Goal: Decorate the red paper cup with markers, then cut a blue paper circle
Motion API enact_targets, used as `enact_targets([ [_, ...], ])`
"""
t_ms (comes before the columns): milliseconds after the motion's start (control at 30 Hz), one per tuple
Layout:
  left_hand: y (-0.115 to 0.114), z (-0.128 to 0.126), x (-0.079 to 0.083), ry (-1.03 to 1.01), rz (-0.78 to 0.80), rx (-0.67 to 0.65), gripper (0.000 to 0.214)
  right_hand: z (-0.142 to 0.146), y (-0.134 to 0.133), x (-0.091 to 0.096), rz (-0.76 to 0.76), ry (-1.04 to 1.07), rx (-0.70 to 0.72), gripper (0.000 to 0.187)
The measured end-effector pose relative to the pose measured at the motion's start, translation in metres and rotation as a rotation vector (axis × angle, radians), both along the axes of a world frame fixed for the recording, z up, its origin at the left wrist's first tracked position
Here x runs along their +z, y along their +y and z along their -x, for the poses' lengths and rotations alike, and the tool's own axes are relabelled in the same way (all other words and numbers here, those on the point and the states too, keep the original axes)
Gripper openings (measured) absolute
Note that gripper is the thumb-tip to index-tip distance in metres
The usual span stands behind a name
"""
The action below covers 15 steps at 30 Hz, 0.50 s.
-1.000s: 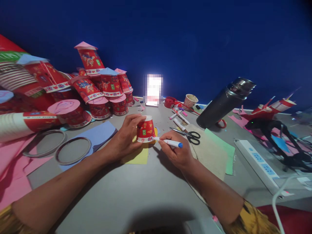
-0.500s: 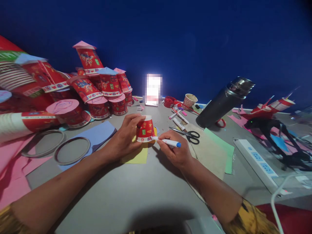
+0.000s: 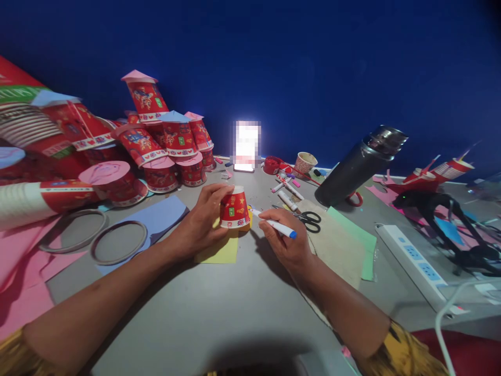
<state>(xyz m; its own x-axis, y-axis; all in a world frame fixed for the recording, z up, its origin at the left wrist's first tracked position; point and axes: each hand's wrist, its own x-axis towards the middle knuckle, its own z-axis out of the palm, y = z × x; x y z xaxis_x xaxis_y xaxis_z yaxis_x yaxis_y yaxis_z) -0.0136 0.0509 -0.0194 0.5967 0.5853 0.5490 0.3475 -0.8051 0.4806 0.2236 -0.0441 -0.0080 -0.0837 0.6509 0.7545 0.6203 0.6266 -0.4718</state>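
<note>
One red paper cup [image 3: 234,209], upturned, wide rim down, at the middle of the table [image 3: 176,324]: held in my left hand [image 3: 200,215], fingers round its left side. Light and thin-walled, I judge; likely to dent if squeezed, so best held near the stiffer rim. One pair of black-handled scissors [image 3: 308,221], lying partly behind my right hand [image 3: 287,241]; could snag my knuckles. One white marker [image 3: 279,227], blue-ended, pinched in that hand, tip just beside the cup; rigid, light, I expect. Several loose markers [image 3: 288,200], farther back, out of the way.
</note>
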Motion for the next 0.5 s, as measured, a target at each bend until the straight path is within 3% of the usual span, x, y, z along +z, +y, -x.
enact_targets([
  [300, 0.0054, 0.0037, -0.0052, 0.033, 0.018, 0.013, 0.106, 0.0015, -0.0042, 0.0013, -0.029, 0.022, -0.023, 0.007],
  [500, 0.0026, 0.0027, -0.006, 0.031, -0.061, 0.053, 0.1, 0.0072, -0.0084, 0.0066, -0.062, -0.062, 0.11, 0.007],
])
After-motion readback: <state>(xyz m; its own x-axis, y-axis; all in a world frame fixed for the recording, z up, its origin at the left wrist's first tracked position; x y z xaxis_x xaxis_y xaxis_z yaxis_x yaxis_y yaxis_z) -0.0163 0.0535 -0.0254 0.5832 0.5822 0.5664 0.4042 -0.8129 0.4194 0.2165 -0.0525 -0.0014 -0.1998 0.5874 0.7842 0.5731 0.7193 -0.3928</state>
